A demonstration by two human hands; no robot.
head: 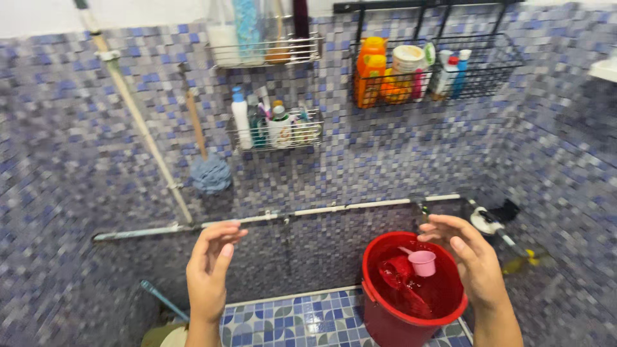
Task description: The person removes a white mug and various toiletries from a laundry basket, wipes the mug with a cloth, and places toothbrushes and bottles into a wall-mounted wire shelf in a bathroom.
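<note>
Both hands raised, fingers spread, holding nothing: left hand (209, 270), right hand (472, 257). Red bucket (411, 302) just below-left of right fingers, upright; pink dipper (422, 262) inside. Right hand nearer.

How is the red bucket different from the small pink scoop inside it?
The red bucket is large and deep red; the pink scoop is far smaller and pale pink. The bucket stands upright on the tiled floor, while the scoop sits inside the bucket, near the right hand. Both are round, open-topped containers.
</note>
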